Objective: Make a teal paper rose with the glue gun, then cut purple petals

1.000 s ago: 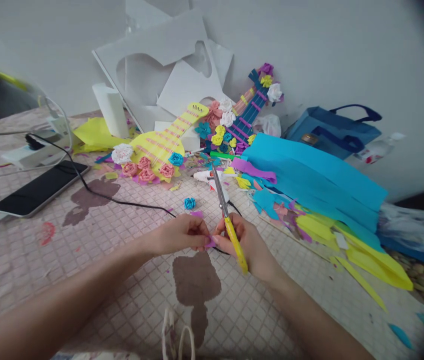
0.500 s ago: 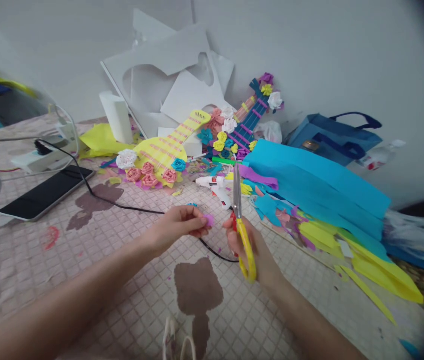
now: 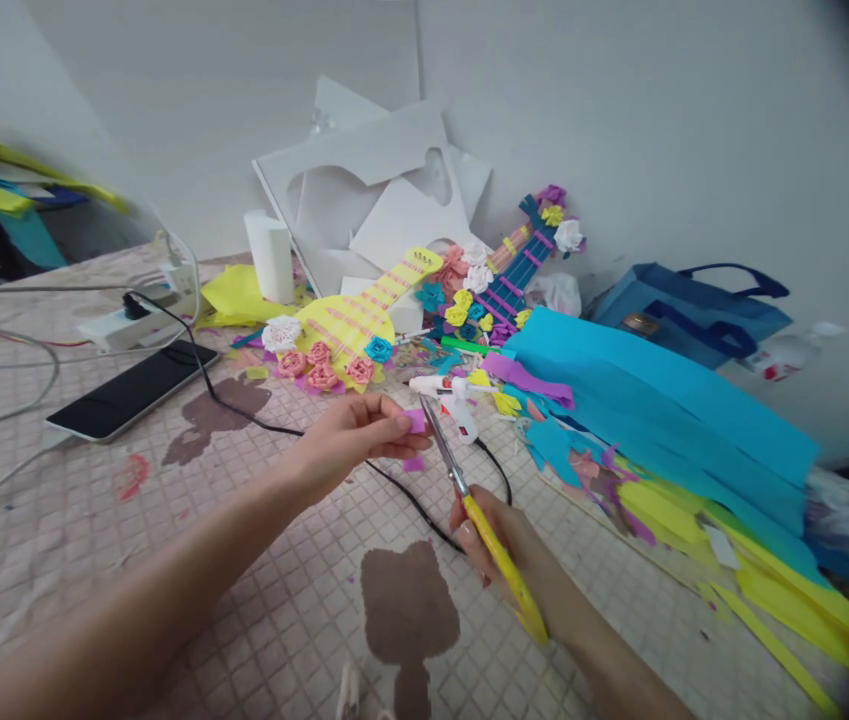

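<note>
My left hand (image 3: 364,435) is closed in a pinch on a small purple paper piece (image 3: 416,420). Just below its fingers shows another purple bit (image 3: 413,464); whether it is held or lies on the table I cannot tell. In my right hand (image 3: 495,540) is a pair of yellow-handled scissors (image 3: 495,550), its blades pointing up and left at the purple paper's right edge. Beyond the blades lies a white glue gun (image 3: 450,400). A yellow paper guitar (image 3: 349,325) with paper roses lies behind my left hand, and a blue flowered guitar (image 3: 521,270) leans behind it.
A black cable (image 3: 401,490) runs under my hands. Left are a phone (image 3: 135,390) and a power strip (image 3: 124,325). Blue paper (image 3: 656,410), yellow paper (image 3: 784,600) and scraps cover the right side. White cut board (image 3: 364,150) leans on the wall near a blue bag (image 3: 694,305).
The scissors have tilted left from upright, bringing their blades to the purple paper. More of the purple paper shows at my left fingertips. The whole view has shifted a little.
</note>
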`<control>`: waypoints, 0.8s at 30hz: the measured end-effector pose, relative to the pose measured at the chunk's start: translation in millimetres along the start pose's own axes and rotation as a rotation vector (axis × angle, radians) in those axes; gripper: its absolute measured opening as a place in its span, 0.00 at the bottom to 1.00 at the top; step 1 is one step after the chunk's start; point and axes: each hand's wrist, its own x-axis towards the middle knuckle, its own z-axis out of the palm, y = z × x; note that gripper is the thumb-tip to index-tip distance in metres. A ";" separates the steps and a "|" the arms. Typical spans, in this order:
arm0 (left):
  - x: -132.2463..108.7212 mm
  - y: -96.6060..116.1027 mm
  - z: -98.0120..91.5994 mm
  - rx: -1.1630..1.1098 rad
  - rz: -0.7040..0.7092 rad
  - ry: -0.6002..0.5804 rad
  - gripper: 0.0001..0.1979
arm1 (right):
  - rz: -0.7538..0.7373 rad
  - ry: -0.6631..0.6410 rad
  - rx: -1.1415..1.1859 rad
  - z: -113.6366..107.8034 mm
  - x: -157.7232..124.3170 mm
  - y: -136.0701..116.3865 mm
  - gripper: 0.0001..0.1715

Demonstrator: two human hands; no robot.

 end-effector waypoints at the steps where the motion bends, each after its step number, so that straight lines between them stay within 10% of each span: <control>1: 0.1 0.1 0.1 0.005 -0.001 -0.005 0.12 | -0.005 0.000 -0.015 -0.1 -0.2 -1.0 0.18; 24: -1.4 1.0 2.4 0.082 0.031 -0.029 0.11 | -0.012 0.048 -0.128 -1.0 0.8 2.9 0.17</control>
